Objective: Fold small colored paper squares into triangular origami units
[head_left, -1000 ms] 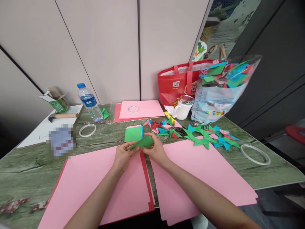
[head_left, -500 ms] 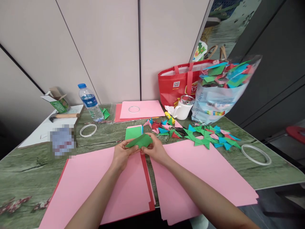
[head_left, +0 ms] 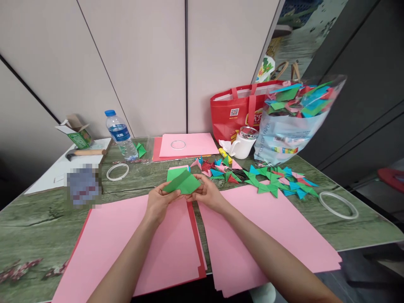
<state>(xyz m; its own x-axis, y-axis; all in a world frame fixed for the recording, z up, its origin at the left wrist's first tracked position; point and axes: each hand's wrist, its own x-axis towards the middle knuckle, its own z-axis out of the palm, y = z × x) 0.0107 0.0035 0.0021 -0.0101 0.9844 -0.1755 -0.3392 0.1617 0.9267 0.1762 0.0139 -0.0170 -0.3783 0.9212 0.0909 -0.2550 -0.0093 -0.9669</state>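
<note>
Head view: two stacks of pink paper lie nearest the person, whose left hand and right hand nearly meet at their far edges. Fingers of both hands are pinched closed on a creased green sheet, held tilted between them, just in front of a pile of small paper squares. Folded paper pieces spread to the right. Farther back stand a water bottle, a white mug, a plastic bag full of folded shapes and a red bag.
</note>
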